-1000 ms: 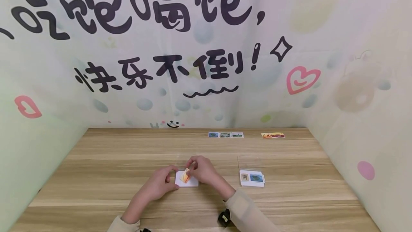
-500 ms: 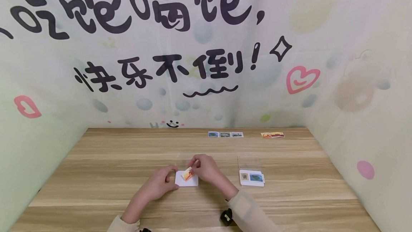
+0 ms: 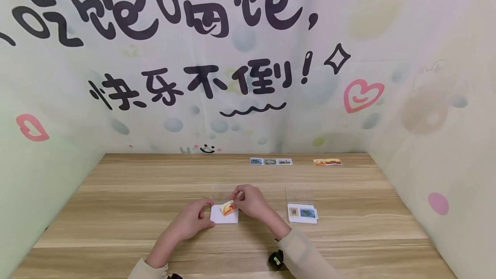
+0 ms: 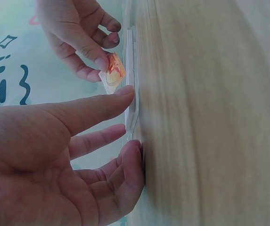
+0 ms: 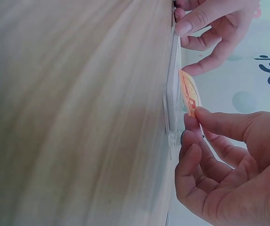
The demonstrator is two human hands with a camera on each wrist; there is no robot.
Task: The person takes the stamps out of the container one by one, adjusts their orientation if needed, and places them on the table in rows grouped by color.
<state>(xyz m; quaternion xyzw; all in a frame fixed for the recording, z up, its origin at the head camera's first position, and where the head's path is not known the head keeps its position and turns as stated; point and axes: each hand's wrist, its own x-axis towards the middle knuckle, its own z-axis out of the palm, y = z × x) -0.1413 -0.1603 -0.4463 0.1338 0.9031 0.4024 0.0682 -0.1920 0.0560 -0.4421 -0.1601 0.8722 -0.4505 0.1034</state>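
A small orange-and-yellow stamp point(image 3: 227, 208) is tilted over a white card point(image 3: 216, 217) in a thin clear case whose transparent lid point(image 3: 221, 193) lies folded back. My right hand point(image 3: 252, 203) pinches one corner of the stamp point(image 5: 190, 93) between thumb and forefinger, its other fingers loosely curled. With thumb and fingers at opposite edges, my left hand point(image 3: 192, 218) grips the left side of the case on the table. The left wrist view shows its thumb at the near edge of the case point(image 4: 131, 75).
To the right lies a second open case point(image 3: 302, 220) with a brown stamp point(image 3: 293, 212) and a blue stamp point(image 3: 308, 213) on its white card. Along the back edge of the wooden table point(image 3: 155, 175) are three bluish-green stamps point(image 3: 271, 162) and an orange-red pair point(image 3: 327, 162).
My right hand has shifted slightly right and away from me, turning the stamp from steeply slanted to nearer level over the card. The left hand keeps its place on the case.
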